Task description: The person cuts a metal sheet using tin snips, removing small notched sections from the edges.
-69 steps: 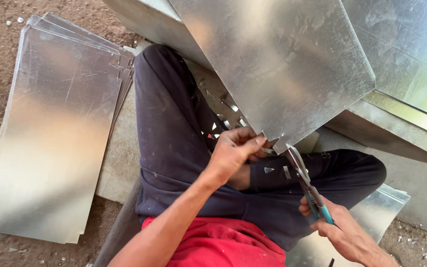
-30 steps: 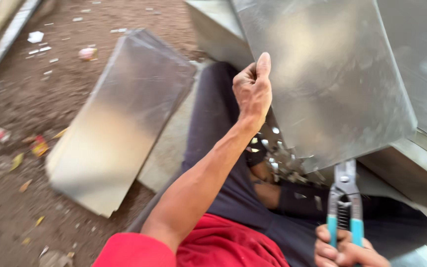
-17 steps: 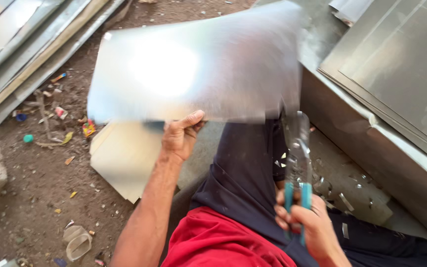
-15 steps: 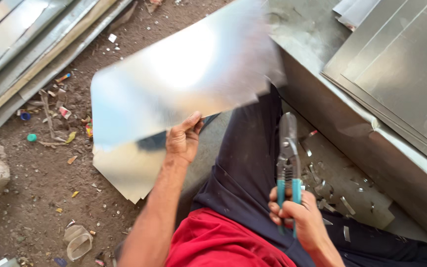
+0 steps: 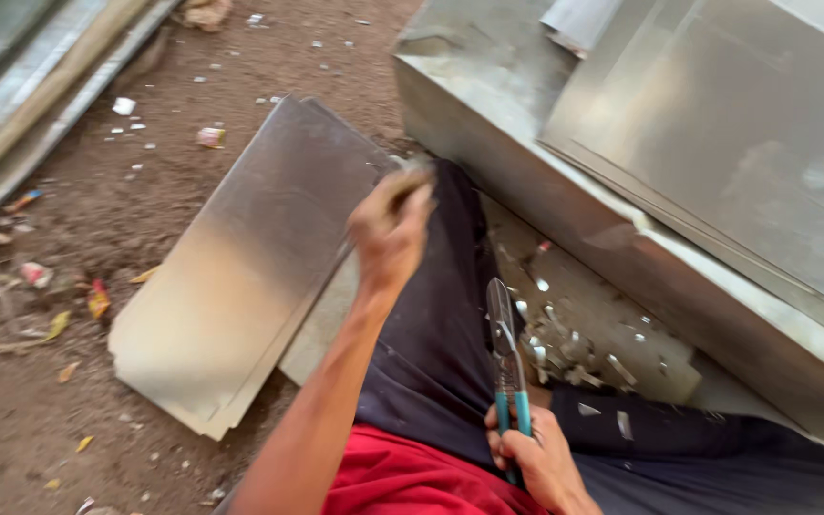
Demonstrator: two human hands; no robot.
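The person sits on the ground with dark trousers (image 5: 431,324) stretched out and a red shirt (image 5: 412,482) at the bottom of the view. The right hand (image 5: 536,463) is closed around the teal handles of a pair of metal tin snips (image 5: 505,348), which rest on the right thigh with the blades pointing away from the body. The left hand (image 5: 391,224) is raised above the left leg and blurred; its fingers look curled, but I cannot tell whether it holds anything.

Just beside the left hand, on the brown dirt ground (image 5: 69,238), lies a stack of flat rectangular galvanised steel sheets (image 5: 250,267), angled away from the leg, its near edge touching the trouser leg or very close to it. To the right of the snips, a scatter of small shiny metal offcuts (image 5: 574,339) lies on a low grey metal surface (image 5: 622,362) beside the right leg. Beyond that stands a long folded sheet-metal box (image 5: 545,200) with larger flat metal sheets (image 5: 746,143) leaning on top of it. Bits of coloured litter (image 5: 97,298) dot the dirt at the left, near long metal strips (image 5: 40,105) along the upper left edge.
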